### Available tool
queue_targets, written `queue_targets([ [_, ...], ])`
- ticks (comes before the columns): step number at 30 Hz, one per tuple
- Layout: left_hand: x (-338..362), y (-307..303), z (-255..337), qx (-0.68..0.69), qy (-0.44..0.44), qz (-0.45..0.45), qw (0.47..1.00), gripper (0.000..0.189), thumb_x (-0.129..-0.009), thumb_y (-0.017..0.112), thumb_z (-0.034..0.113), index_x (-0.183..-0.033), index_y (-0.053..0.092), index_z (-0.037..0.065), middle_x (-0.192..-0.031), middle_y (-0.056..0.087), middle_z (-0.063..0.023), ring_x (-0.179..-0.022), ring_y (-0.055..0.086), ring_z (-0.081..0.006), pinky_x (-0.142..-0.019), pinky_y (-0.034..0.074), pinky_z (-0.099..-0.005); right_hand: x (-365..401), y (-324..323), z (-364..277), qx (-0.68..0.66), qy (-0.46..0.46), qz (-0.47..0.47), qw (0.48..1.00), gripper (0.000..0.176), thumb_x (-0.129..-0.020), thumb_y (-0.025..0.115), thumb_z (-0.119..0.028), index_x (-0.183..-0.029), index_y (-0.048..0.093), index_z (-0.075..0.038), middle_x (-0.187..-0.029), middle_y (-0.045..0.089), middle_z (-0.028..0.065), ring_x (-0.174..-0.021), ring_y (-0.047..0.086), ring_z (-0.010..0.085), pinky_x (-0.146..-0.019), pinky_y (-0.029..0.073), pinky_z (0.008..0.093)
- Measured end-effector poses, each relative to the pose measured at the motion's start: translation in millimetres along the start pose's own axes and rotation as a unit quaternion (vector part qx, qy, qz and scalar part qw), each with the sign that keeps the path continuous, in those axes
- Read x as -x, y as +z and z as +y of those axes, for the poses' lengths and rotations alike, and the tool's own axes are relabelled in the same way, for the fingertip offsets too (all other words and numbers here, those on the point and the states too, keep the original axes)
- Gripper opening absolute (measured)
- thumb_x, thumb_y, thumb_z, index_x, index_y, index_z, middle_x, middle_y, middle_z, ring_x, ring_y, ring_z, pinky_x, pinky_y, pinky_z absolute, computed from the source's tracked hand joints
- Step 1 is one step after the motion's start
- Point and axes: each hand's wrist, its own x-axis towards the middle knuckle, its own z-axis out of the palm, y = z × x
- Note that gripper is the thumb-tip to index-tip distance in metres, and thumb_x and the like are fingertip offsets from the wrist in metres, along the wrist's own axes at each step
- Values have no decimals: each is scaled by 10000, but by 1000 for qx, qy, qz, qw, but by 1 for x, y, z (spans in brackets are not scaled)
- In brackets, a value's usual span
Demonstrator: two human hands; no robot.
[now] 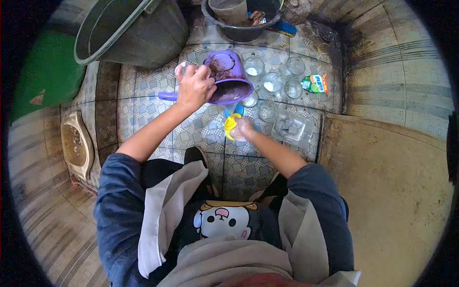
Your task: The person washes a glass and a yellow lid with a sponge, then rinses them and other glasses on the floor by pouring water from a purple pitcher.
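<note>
My left hand (195, 88) is closed on a purple water dipper (224, 71), gripping it by its side. The dipper is tipped, its mouth facing down and toward me, and its handle (167, 96) points left. Just below the mouth, my right hand (243, 129) is closed around a small bright yellow item (231, 125), whose kind I cannot make out. A blue piece (234, 111) shows right beside it, under the dipper's rim. What looks like a thin stream of water falls there. Several clear glass mugs (272, 82) stand on the tiles beyond my right hand.
A clear rectangular container (290, 126) sits right of my right hand. Behind are a green-and-white packet (314, 83), a dark basin (239, 33) and a blue brush (288, 28). A large grey tub (162, 43) stands at the back left. A raised ledge (382, 182) runs along the right.
</note>
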Motion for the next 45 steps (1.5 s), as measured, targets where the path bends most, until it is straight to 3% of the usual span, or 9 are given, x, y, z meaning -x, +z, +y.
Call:
queue_targets([
  [8,-13,0,-13,17,-109,48,993,139,-541,651,186,-547,549,92,-795,463,-20,-833,425,-209,-817,245,-424,-2,-4,-2,40,-46,-18,998,444,-772,483,-407,-963,563,-13,-982,552,215,-922,522,351,-791,400,387],
  [10,-23,-18,-24,22,-211,53,976,160,-552,646,170,-580,538,55,-761,464,-41,-787,450,-210,-794,285,-392,10,-10,-6,137,-105,48,984,422,-769,485,-385,-821,585,22,-795,585,222,-757,578,326,-679,434,399],
  [11,-28,-30,-32,42,-225,64,971,169,-589,647,169,-595,529,49,-750,471,-36,-751,456,-186,-763,310,-354,17,-18,-14,174,-44,-20,984,413,-791,421,-378,-939,577,-26,-997,549,205,-944,515,350,-823,393,397],
  [14,-45,-69,-67,225,-357,104,901,224,-644,636,217,-744,559,32,-719,540,-55,-655,500,-174,-660,389,-306,24,-33,-24,398,-219,-128,882,389,-761,447,-340,-956,575,-29,-1021,542,199,-932,524,352,-804,410,391],
  [20,-97,-172,-119,213,-384,109,892,270,-741,606,234,-796,583,-29,-616,545,0,-472,421,-67,-485,350,-206,-36,-17,-23,427,-230,-232,843,391,-714,484,-363,-866,605,-24,-933,578,183,-856,557,310,-719,424,387],
  [28,-109,-97,-305,350,-579,284,680,467,-706,603,350,-928,578,-61,-900,598,-164,-784,565,-210,-729,414,-323,-9,-38,-109,488,-242,-256,799,373,-697,536,-347,-818,621,-5,-816,614,149,-712,580,249,-626,444,373],
  [32,-117,-96,-252,116,-681,192,697,462,-732,529,396,-973,584,5,-992,580,-140,-937,548,-277,-822,407,-317,86,-96,-181,508,-231,-240,794,432,-736,506,-376,-914,583,11,-915,596,162,-797,563,256,-690,426,357],
  [38,-111,-100,-205,-7,-737,64,673,477,-722,501,458,-1047,573,117,-1145,503,-86,-1096,421,-262,-905,257,-401,80,-146,-189,431,-286,-204,831,394,-790,486,-336,-896,573,33,-851,605,133,-734,547,208,-674,427,342],
  [45,-109,-94,-188,-7,-712,56,700,476,-704,504,433,-1097,543,168,-1201,439,-105,-1101,397,-297,-925,228,-417,56,-195,-204,-54,-341,-172,923,233,-733,562,-214,-743,592,16,-672,574,38,-571,502,117,-524,411,279],
])
